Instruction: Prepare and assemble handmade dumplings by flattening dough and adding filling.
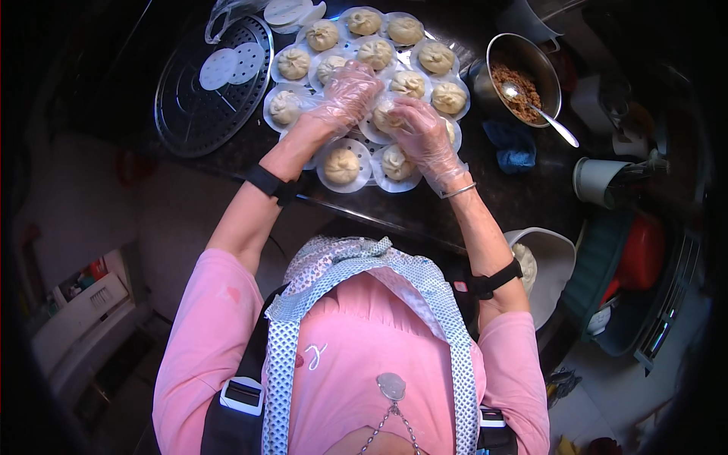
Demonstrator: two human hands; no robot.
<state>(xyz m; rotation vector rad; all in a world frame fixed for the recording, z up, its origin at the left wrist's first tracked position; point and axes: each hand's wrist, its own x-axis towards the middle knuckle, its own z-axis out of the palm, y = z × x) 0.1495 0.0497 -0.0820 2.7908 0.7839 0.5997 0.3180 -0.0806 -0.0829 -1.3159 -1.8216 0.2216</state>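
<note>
Pleated filled buns, each on a round white perforated paper liner, crowd a round metal steamer rack [355, 136]. My left hand [352, 94], in a clear plastic glove, reaches over the middle of them with its fingers curled. It partly covers one bun [330, 69], and its fingertips lie just below another bun [374, 54]. My right hand [424, 136], gloved the same way, bends its fingers against the right side of a central bun [385, 118]. Whether either hand grips anything is hidden by the curled fingers. Two buns, a nearer one [341, 165] and its neighbour [397, 162], sit at the front.
On the left, a perforated steamer tray [187, 108] carries two loose liners [219, 68]. A metal pot [554, 85] of brown filling, with a spoon [551, 122] inside, stands right. Near it lies a blue cloth [512, 147]. A pale container [554, 261] holding dough [524, 264] is beside my right arm.
</note>
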